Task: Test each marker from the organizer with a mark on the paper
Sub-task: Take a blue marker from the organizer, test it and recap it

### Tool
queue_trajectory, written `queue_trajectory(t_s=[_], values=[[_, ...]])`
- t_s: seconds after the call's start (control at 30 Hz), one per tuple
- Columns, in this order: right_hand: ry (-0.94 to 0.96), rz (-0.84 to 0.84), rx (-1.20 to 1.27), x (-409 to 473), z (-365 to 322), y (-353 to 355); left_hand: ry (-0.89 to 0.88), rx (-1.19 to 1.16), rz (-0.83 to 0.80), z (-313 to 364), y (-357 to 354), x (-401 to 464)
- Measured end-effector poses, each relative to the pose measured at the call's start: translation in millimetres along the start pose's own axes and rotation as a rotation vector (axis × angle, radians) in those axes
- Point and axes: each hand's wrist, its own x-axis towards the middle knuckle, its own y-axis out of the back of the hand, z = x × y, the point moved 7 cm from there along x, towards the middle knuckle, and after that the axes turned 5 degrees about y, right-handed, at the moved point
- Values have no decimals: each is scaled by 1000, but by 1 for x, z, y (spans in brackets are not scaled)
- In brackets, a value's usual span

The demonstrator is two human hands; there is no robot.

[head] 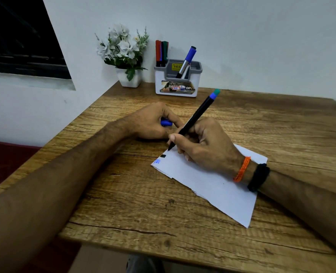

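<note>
My right hand grips a black marker with a blue and green end, its tip touching the far left corner of the white paper. A black mark and a blue mark sit on that corner. My left hand rests on the table just left of the paper, fingers curled round a blue cap. The white and grey organizer stands at the back against the wall, holding a blue-capped marker that leans right and several upright markers at its left.
A white pot of artificial white flowers stands left of the organizer. The wooden table has its left edge near a white wall and its front edge close to me. A dark red surface lies lower left.
</note>
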Motion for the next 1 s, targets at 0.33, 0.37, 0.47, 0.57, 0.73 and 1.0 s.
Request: queue_trajectory(t_s=[0.33,0.37,0.47,0.57,0.73,1.0], values=[[-1,-4,5,-2,1,-3,13,13,8,-3,-1,0],[-5,9,0,-1,1,-2,14,9,14,-3,-1,0],[-4,13,4,-2,1,-1,16,-1,13,-4,-1,0],[5,-10,1,-2,-1,-3,16,6,2,-3,-1,0],[-11,10,-14,-2,2,-1,11,-2,16,-3,-1,0],[-22,15,3,-2,4,0,10,-5,4,-3,-2,0]])
